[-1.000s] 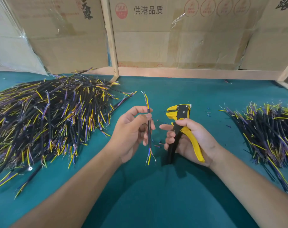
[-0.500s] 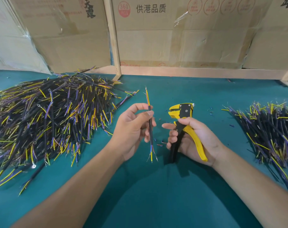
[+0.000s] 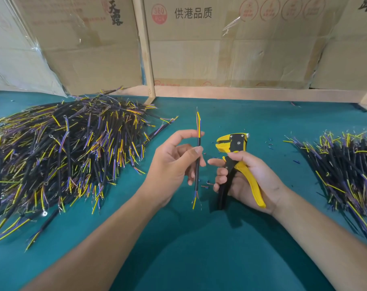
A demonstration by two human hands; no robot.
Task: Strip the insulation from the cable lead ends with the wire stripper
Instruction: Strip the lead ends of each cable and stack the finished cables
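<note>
My left hand (image 3: 172,164) pinches a short black cable (image 3: 197,171) upright between thumb and fingers, above the teal table (image 3: 199,248). Coloured leads, yellow among them, stick out of both cable ends. Just to its right, my right hand (image 3: 245,179) grips a yellow and black wire stripper (image 3: 233,145) by its handles. The stripper's jaws point up and left, a short gap away from the cable.
A large heap of black cables (image 3: 63,156) with yellow and purple leads covers the table's left side. A smaller heap (image 3: 346,171) lies at the right. Small insulation scraps (image 3: 205,185) lie around my hands. Cardboard boxes (image 3: 220,43) and a wooden frame stand behind.
The cable has slid a little higher in my left hand. Both hands stay close together, with the stripper still held beside the cable.
</note>
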